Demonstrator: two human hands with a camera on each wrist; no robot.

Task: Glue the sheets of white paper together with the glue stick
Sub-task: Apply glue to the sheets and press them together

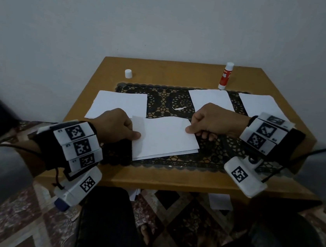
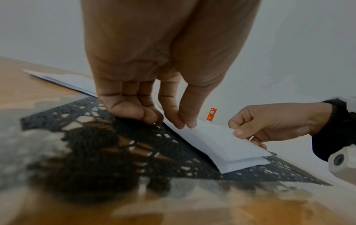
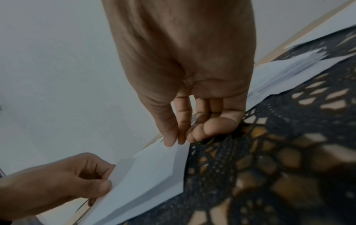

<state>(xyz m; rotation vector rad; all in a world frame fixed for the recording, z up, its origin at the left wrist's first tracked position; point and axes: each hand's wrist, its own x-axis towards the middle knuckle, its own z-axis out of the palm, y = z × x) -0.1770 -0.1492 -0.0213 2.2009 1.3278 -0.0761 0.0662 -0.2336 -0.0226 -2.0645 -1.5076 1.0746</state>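
Both hands pinch the same top sheet of white paper [image 1: 164, 135] in the lower middle of the head view: the left hand [image 1: 115, 125] nips its left edge between thumb and forefinger, the right hand [image 1: 213, 122] nips its upper right corner the same way, other fingers curled under. In the left wrist view the sheet is lifted off a lower sheet [image 2: 240, 165] that lies on the black lace mat [image 1: 160, 100], their near edges slightly offset.

Judged from its sag between the two grips, the paper is very light, limp and easily creased; it should be held at opposite edges, as now, and kept gently taut so that it comes down flat. A glued face would likely grab on first contact, so alignment matters before it touches.

Its long axis runs left to right across the frame, tilted a little down toward the right, roughly parallel to the near edge of the bench [image 1: 172, 179].

At the upper right of the bench the glue stick [image 1: 225, 76] stands upright, uncapped, it seems, since a white cap [image 1: 128, 73] stands well apart at the upper left. More sheets lie flat: one at the left [image 1: 117, 103], two at the right [image 1: 207, 97] [image 1: 259, 105].
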